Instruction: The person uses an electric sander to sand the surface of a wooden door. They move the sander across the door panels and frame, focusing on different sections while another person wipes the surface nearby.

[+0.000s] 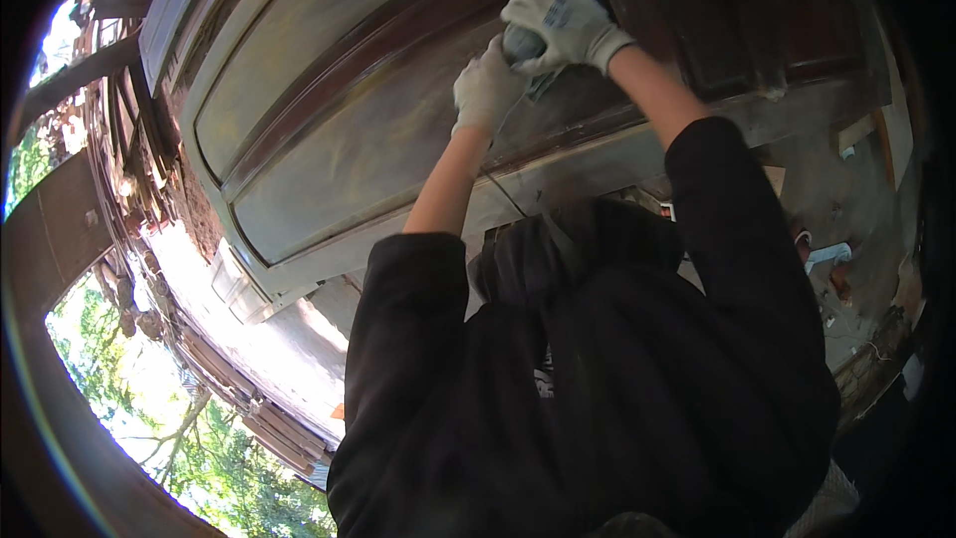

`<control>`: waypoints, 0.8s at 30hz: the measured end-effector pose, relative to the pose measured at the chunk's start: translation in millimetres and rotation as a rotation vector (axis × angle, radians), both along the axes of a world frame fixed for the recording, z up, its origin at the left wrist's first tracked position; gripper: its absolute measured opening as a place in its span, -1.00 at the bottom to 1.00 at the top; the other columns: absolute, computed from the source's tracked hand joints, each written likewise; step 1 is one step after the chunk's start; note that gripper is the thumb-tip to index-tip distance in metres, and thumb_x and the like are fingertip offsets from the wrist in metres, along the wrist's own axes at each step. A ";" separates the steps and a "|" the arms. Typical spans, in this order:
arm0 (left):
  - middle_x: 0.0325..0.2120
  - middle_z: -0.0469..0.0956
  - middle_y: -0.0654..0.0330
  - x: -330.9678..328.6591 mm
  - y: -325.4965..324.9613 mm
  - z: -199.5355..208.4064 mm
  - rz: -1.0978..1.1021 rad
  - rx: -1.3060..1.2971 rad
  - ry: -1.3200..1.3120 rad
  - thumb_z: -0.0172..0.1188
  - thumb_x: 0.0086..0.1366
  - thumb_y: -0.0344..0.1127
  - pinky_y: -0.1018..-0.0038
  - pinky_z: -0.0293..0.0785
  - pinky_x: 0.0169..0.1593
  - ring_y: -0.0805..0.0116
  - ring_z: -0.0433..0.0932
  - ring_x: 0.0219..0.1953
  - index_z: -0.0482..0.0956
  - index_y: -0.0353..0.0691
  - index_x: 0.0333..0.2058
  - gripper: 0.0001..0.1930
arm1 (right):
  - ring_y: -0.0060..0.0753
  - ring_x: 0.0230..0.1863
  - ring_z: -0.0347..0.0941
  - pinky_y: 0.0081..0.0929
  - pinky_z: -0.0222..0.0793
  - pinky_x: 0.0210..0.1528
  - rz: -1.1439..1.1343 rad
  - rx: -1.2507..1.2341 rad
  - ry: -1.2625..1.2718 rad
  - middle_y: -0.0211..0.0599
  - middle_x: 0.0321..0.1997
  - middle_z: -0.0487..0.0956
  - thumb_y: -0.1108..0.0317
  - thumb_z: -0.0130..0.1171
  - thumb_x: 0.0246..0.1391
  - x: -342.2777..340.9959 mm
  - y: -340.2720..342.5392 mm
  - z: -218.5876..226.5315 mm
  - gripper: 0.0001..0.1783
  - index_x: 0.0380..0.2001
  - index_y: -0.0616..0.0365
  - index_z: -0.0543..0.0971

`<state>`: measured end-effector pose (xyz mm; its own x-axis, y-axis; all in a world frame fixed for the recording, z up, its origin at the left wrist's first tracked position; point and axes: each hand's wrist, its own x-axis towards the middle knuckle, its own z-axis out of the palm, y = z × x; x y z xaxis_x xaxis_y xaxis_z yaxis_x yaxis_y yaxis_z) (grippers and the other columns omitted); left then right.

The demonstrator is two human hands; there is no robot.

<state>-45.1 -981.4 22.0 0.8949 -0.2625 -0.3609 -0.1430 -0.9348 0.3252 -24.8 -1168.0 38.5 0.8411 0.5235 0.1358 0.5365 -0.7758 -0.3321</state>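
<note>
Before me lies a large panelled wooden door (349, 120), its left panels pale and streaked, its right end dark reddish brown. My right hand (563, 25), in a white work glove, is closed over a grey, round-ended tool (523, 43) that looks like a hand-held sander. My left hand (486, 90), gloved too, closes against the near left side of the same tool. Both hands hold it down near the middle of the door. Its underside is hidden, and a thin dark cord (506, 193) shows below the hands.
More stacked panels (179, 25) stand at the far left edge of the door. Wood pieces (264, 418) are piled along the left, beside a thick post (60, 214). On the floor at right lie a white pipe-like piece (829, 255) and scraps.
</note>
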 end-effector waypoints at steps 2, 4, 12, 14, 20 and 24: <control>-0.14 0.65 -0.03 -21.7 39.5 7.9 0.047 0.001 0.063 0.26 0.14 0.12 0.13 0.50 0.04 -0.03 0.60 -0.02 0.41 0.04 0.20 -0.34 | -0.22 -0.01 0.48 -0.19 0.33 0.09 0.016 0.110 -0.112 -0.33 -0.17 0.59 -0.32 0.28 -0.28 -15.3 44.2 -8.7 -0.34 -0.25 -0.02 0.58; -0.13 0.64 -0.03 -46.1 91.7 10.4 0.116 -0.060 0.032 0.28 0.12 0.16 0.10 0.49 0.04 -0.10 0.57 -0.01 0.39 0.12 0.21 -0.32 | -0.24 -0.03 0.51 -0.20 0.33 0.08 0.041 0.211 -0.162 -0.34 -0.20 0.61 -0.31 0.27 -0.27 -24.4 95.6 -4.9 -0.40 -0.31 -0.06 0.62; 0.11 0.49 0.04 -142.2 118.8 -75.6 0.726 -1.108 0.343 0.15 0.35 -0.05 0.22 0.43 0.18 0.08 0.44 0.18 0.32 -0.22 0.23 -0.42 | 0.12 0.27 0.31 0.00 0.15 0.31 -0.248 0.008 0.075 0.03 0.17 0.43 0.12 0.32 -0.11 -67.6 278.2 -3.7 -0.25 0.23 -0.12 0.39; 0.11 0.48 0.05 -149.9 109.8 -65.6 0.548 -0.797 0.425 0.14 0.37 -0.07 0.27 0.42 0.18 0.13 0.44 0.17 0.31 -0.23 0.25 -0.43 | 0.07 0.18 0.39 -0.05 0.26 0.20 -0.136 -0.040 0.263 0.04 0.09 0.46 0.19 0.34 -0.15 -69.2 284.7 5.2 -0.18 0.26 -0.09 0.33; 0.09 0.45 0.08 -163.9 146.8 -40.6 0.507 -0.680 0.626 0.08 0.43 -0.12 0.40 0.39 0.18 0.27 0.43 0.16 0.25 -0.28 0.29 -0.44 | -0.13 0.10 0.44 -0.12 0.34 0.07 -0.114 0.065 0.229 -0.22 0.09 0.48 0.26 0.43 -0.30 -94.0 207.2 14.4 -0.11 0.22 -0.04 0.33; 0.07 0.48 0.06 -134.3 158.1 -40.9 0.960 -1.010 0.164 0.08 0.41 -0.15 0.39 0.39 0.15 0.29 0.45 0.10 0.32 -0.28 0.25 -0.48 | -0.12 0.17 0.37 -0.11 0.28 0.20 -0.003 -0.195 0.296 -0.27 0.18 0.43 0.25 0.41 -0.26 -99.9 166.8 42.4 -0.15 0.21 -0.08 0.35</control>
